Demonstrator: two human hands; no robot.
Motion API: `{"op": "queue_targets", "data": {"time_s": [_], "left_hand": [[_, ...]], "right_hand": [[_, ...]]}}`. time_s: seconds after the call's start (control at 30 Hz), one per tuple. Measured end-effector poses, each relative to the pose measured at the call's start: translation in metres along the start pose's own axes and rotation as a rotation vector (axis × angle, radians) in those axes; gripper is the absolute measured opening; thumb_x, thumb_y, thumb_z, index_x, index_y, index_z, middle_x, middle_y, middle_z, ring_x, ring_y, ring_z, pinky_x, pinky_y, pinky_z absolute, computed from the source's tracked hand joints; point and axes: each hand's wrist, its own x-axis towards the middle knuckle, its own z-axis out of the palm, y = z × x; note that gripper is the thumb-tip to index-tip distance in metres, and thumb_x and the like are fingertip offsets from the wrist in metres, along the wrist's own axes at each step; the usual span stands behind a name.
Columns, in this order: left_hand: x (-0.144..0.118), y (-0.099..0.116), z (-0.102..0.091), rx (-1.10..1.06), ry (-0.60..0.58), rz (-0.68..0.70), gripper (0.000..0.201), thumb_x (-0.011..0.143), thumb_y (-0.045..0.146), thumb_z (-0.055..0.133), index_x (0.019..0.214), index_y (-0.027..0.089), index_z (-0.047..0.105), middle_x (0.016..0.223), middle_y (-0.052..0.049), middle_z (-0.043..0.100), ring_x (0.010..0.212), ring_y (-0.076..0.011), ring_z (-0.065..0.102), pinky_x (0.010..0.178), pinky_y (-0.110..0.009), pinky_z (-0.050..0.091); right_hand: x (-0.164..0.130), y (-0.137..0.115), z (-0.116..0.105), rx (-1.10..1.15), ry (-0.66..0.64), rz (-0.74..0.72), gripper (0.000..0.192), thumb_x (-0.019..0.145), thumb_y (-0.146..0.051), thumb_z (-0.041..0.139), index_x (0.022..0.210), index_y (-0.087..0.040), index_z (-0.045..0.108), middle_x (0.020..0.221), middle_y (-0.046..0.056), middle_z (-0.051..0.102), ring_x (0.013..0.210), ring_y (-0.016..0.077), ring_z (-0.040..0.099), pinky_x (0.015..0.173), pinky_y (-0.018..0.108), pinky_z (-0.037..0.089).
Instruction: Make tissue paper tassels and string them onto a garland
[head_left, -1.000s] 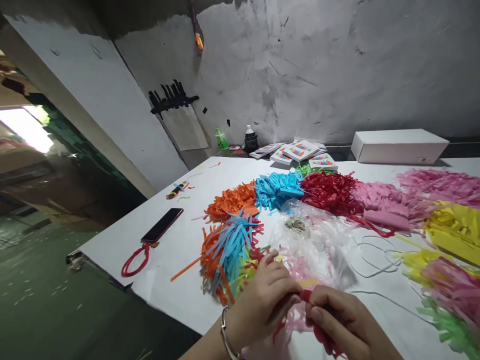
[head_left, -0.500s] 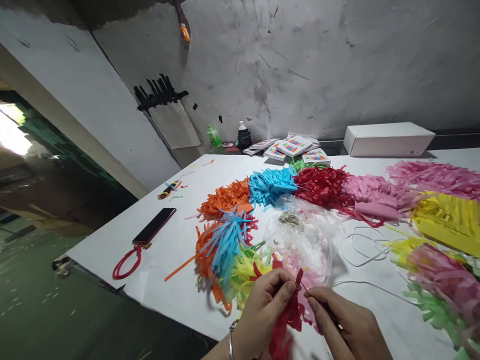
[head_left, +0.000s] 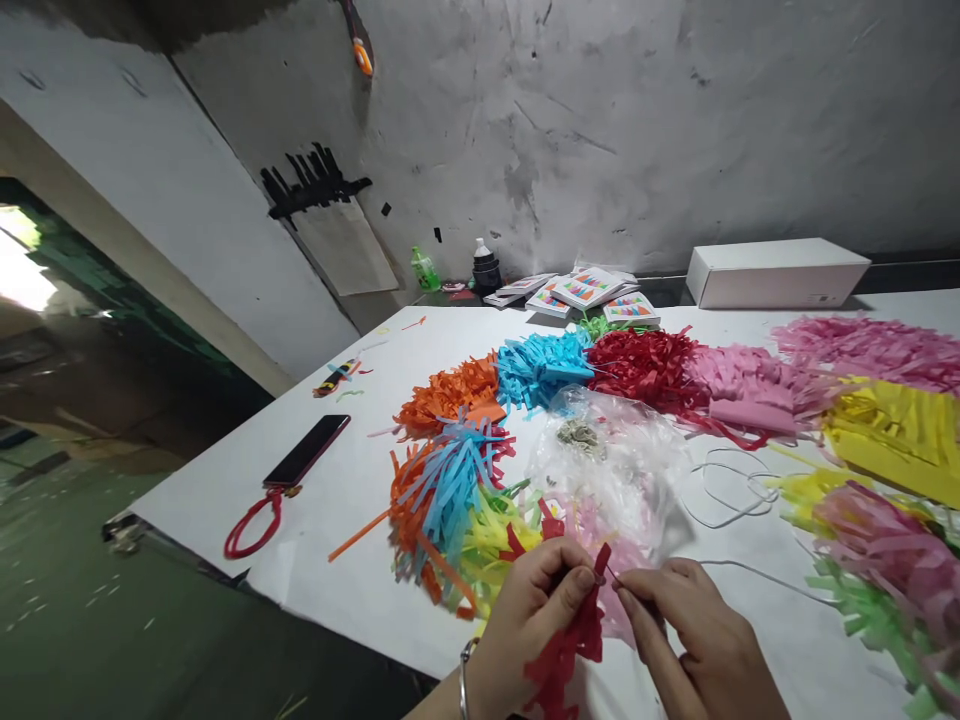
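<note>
My left hand [head_left: 541, 612] is closed in a pinch on a red tissue-paper tassel [head_left: 581, 635]; its twisted top sticks up past the thumb and fringed strips hang below. My right hand [head_left: 694, 635] is closed, thumb and forefinger pinching a thin dark needle-like piece [head_left: 612, 575] that reaches the tassel's top. Whether its tip is in the paper I cannot tell. Behind the right hand a white string [head_left: 772, 575] runs off to the right. Just beyond my left hand lie yellow-green [head_left: 491, 545], blue [head_left: 454, 475] and orange [head_left: 411, 510] tassels, bunched together.
A clear plastic bag [head_left: 637, 460] lies mid-table beside looped string [head_left: 731, 490]. Fringed paper piles in orange [head_left: 450, 395], blue [head_left: 544, 365], red [head_left: 645, 365], pink [head_left: 746, 385] and yellow [head_left: 892, 435] arc behind it. A phone [head_left: 307, 450] lies left; a white box [head_left: 776, 275] stands at the back.
My right hand has shifted slightly, its fingertips still by the tassel's top. The red strips hang a little differently below my left hand. The view has moved slightly.
</note>
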Motion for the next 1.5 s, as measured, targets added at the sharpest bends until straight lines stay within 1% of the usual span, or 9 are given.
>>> {"op": "queue_targets", "data": {"time_s": [0.13, 0.33, 0.57, 0.7, 0.83, 0.97, 1.23, 1.4, 1.5], "left_hand": [[-0.0004, -0.0025, -0.0016, 0.076, 0.017, 0.02, 0.043, 0.089, 0.057, 0.063, 0.077, 0.016, 0.06, 0.069, 0.0, 0.051, 0.06, -0.0107, 0.043, 0.056, -0.022, 0.035], [0.0013, -0.0022, -0.0017, 0.109, 0.026, 0.045, 0.044, 0.09, 0.057, 0.061, 0.075, 0.016, 0.058, 0.069, 0.0, 0.05, 0.062, -0.0111, 0.043, 0.058, -0.022, 0.036], [0.002, -0.0057, -0.0014, 0.1, 0.031, 0.065, 0.043, 0.091, 0.056, 0.061, 0.075, 0.016, 0.058, 0.068, -0.001, 0.052, 0.061, -0.0116, 0.046, 0.058, -0.022, 0.037], [0.001, -0.0048, -0.0002, 0.08, 0.02, 0.049, 0.041, 0.092, 0.055, 0.06, 0.078, 0.016, 0.058, 0.068, 0.001, 0.05, 0.059, -0.0096, 0.043, 0.055, -0.02, 0.036], [0.0016, -0.005, 0.0008, 0.047, 0.012, 0.033, 0.042, 0.092, 0.056, 0.059, 0.078, 0.016, 0.056, 0.066, 0.002, 0.049, 0.057, -0.0087, 0.042, 0.053, -0.019, 0.035], [0.0026, -0.0084, -0.0001, 0.043, 0.008, 0.028, 0.043, 0.091, 0.057, 0.061, 0.078, 0.016, 0.056, 0.067, 0.002, 0.049, 0.057, -0.0085, 0.041, 0.053, -0.019, 0.034], [0.0027, -0.0093, -0.0011, 0.055, 0.012, 0.058, 0.039, 0.093, 0.052, 0.061, 0.079, 0.016, 0.057, 0.068, 0.002, 0.047, 0.06, -0.0087, 0.039, 0.055, -0.02, 0.033], [0.0038, -0.0096, 0.0007, 0.031, -0.014, 0.044, 0.04, 0.092, 0.055, 0.06, 0.08, 0.017, 0.055, 0.068, 0.002, 0.047, 0.057, -0.0087, 0.04, 0.053, -0.02, 0.033], [0.0043, -0.011, -0.001, 0.093, -0.015, 0.077, 0.039, 0.094, 0.053, 0.058, 0.078, 0.017, 0.055, 0.069, 0.002, 0.049, 0.061, -0.0104, 0.043, 0.058, -0.021, 0.036]], "right_hand": [[0.0004, -0.0008, -0.0022, 0.005, 0.007, -0.018, 0.01, 0.095, -0.014, 0.053, 0.099, -0.022, 0.058, 0.075, -0.001, 0.066, 0.067, 0.0141, 0.064, 0.071, 0.026, 0.053], [-0.0019, -0.0016, -0.0031, 0.024, 0.007, 0.01, 0.01, 0.095, -0.014, 0.054, 0.1, -0.022, 0.058, 0.075, 0.0, 0.065, 0.07, 0.016, 0.062, 0.065, 0.027, 0.051], [-0.0039, -0.0003, -0.0002, 0.042, 0.016, 0.02, 0.01, 0.095, -0.014, 0.054, 0.099, -0.022, 0.059, 0.076, 0.001, 0.066, 0.071, 0.0172, 0.061, 0.063, 0.026, 0.051], [-0.0035, -0.0023, 0.0005, 0.045, 0.031, 0.034, 0.011, 0.095, -0.015, 0.054, 0.1, -0.022, 0.06, 0.077, 0.001, 0.066, 0.071, 0.0167, 0.061, 0.065, 0.026, 0.051], [-0.0035, -0.0031, 0.0003, 0.045, 0.015, 0.046, 0.01, 0.095, -0.014, 0.054, 0.097, -0.022, 0.06, 0.075, 0.0, 0.065, 0.071, 0.0162, 0.061, 0.065, 0.025, 0.051], [-0.0041, -0.0021, 0.0002, 0.047, 0.004, 0.078, 0.009, 0.096, -0.018, 0.054, 0.097, -0.024, 0.061, 0.08, 0.0, 0.068, 0.072, 0.0159, 0.062, 0.064, 0.024, 0.052], [-0.0034, 0.0005, -0.0006, 0.141, -0.061, 0.163, 0.01, 0.098, -0.022, 0.053, 0.094, -0.025, 0.062, 0.08, -0.003, 0.068, 0.07, 0.0118, 0.063, 0.064, 0.019, 0.051], [-0.0047, 0.0015, -0.0012, 0.122, -0.055, 0.153, 0.009, 0.098, -0.021, 0.053, 0.095, -0.025, 0.061, 0.08, -0.003, 0.068, 0.07, 0.0119, 0.062, 0.064, 0.019, 0.051], [-0.0057, 0.0014, 0.0003, 0.054, -0.037, 0.095, 0.01, 0.097, -0.019, 0.052, 0.095, -0.024, 0.06, 0.08, -0.001, 0.068, 0.073, 0.0143, 0.062, 0.066, 0.022, 0.051]]}}
